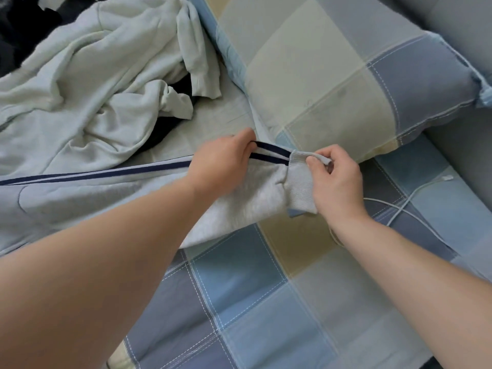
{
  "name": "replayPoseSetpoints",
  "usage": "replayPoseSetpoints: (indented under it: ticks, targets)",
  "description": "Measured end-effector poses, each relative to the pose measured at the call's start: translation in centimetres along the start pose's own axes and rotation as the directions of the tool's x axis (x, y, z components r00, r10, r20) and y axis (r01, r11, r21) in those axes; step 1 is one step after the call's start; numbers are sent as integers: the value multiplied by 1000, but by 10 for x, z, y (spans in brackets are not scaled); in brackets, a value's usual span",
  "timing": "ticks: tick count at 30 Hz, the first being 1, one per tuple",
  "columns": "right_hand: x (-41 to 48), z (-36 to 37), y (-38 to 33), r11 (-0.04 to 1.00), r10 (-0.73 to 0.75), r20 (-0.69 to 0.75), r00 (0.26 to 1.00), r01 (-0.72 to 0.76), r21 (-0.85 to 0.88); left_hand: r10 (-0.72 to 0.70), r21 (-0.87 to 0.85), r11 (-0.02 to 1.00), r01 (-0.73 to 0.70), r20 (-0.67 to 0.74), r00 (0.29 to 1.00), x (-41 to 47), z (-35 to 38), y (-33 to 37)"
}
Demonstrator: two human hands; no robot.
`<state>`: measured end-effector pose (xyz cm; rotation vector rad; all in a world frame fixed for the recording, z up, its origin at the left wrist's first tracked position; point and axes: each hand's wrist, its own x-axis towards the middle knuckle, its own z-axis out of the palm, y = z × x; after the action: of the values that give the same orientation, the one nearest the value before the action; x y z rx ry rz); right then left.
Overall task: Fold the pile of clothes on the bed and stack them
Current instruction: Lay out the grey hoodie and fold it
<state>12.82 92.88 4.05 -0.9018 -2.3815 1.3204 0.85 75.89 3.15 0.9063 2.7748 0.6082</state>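
Grey sweatpants with dark navy side stripes lie stretched across the bed from the left edge to the centre. My left hand grips the striped edge of the leg near its end. My right hand pinches the ribbed ankle cuff at its top corner. Behind them, a crumpled pale grey-white sweatshirt lies in a heap with dark clothes partly hidden under and behind it at the upper left.
A checked blue, grey and cream pillow sits at the upper right, close behind the cuff. The bed sheet has the same checked pattern. A white cable lies on the sheet to the right of my right hand.
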Motion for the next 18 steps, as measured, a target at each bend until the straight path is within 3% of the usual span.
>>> replayPoseSetpoints:
  ticks: [3, 6, 8, 10, 13, 14, 16, 18]
  targets:
    - [5, -2, 7, 994, 64, -4, 998, -64, -87, 13, 188, 982, 22, -186, 982, -2, 17, 6]
    - [3, -3, 13, 978, 81, 41, 996, -71, -197, 17, 123, 992, 12, -233, 972, -28, 34, 14]
    - [1, -2, 19, 959, 84, 84, 993, -57, -279, 24, 83, 996, -12, -143, 989, -53, 48, 14]
    - [-2, 0, 27, 930, 102, 117, 988, -53, -364, -51, 69, 997, 45, 87, 995, -72, 62, 10]
    - [-6, 5, 38, 878, 143, 95, 985, -82, -472, -124, 114, 990, 87, 374, 919, -76, 87, 1]
    - [-9, 8, 39, 850, 118, 88, 989, -55, -524, -126, 133, 988, 76, 418, 900, -72, 94, 0]
    - [-18, 15, 44, 773, -122, 109, 986, 164, -613, -107, 156, 987, 38, 460, 881, -61, 106, -4]
    - [-31, 28, 47, 702, -379, 208, 902, 427, -570, -58, 119, 993, 2, 467, 882, -55, 108, -13]
